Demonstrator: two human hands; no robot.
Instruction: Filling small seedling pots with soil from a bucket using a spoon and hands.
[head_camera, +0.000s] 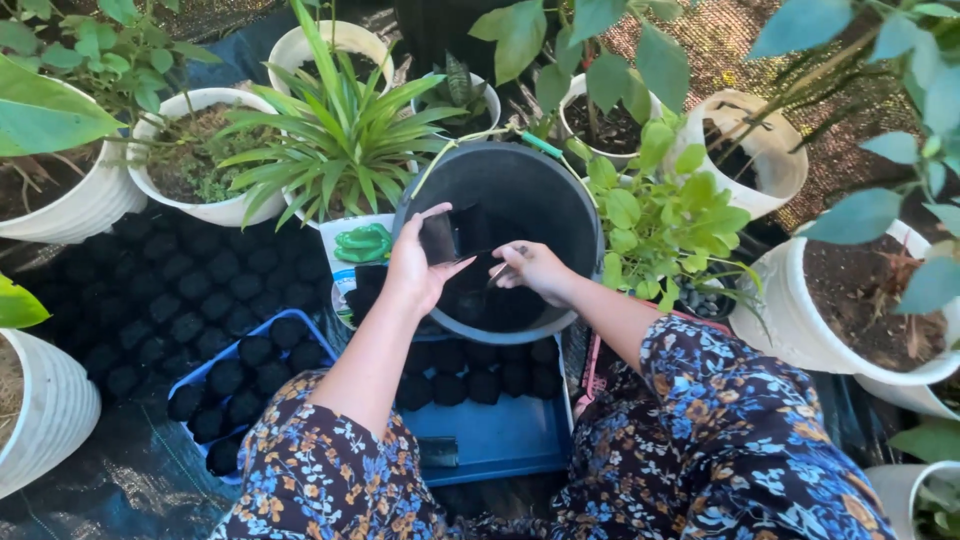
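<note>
while the left hand (415, 268) holds a small black nursery bag (440, 237) over the rim of the black bucket (560, 195), thumb on one side and fingers on the other pinching it open end up, the right hand (535, 268) reaches inside the bucket, its fingers closed around a thin tool (500, 272) with a pale handle; what kind of tool it is cannot be told. the bucket holds dark soil (490, 300) and stands just above a blue tray (490, 435), where a row of filled black bags (480, 380) sits along the far edge and the near part of the tray is bare. a second blue tray (205, 372) to the left is packed with more filled bags, and beyond it a wide block of the same dark bags (170, 290) covers the ground. a green-and-white plastic packet (358, 245) lies between the bucket and a white pot with a long-leaved green plant (335, 135). other white pots (760, 150) with soil and leafy plants ring the spot. both forearms come out of floral-print sleeves (730, 420), and black sheeting (120, 480) covers the ground at the lower left.
</note>
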